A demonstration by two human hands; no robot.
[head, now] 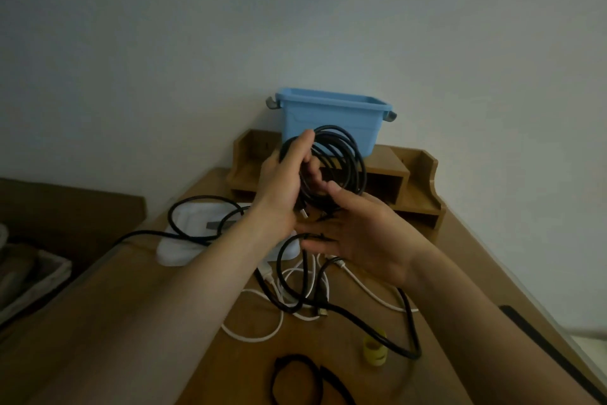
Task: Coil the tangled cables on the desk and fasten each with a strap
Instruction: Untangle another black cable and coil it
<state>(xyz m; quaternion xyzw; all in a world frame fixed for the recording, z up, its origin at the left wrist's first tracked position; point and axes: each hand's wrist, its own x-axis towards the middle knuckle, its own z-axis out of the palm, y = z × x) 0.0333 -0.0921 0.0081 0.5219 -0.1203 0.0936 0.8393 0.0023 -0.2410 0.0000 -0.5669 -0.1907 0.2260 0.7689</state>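
Fingers point(303, 143) of left hand point(282, 184) grip black cable coil point(312, 195) | right hand point(361, 237) spread beneath

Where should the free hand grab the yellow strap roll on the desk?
Pinch the wall of the yellow strap roll from above, one fingertip in its open top: it seems to stand on end as a hollow ring. Approach from its near left, since a black cable runs close by its right. Use the right hand, open; the left hand grips the coil.
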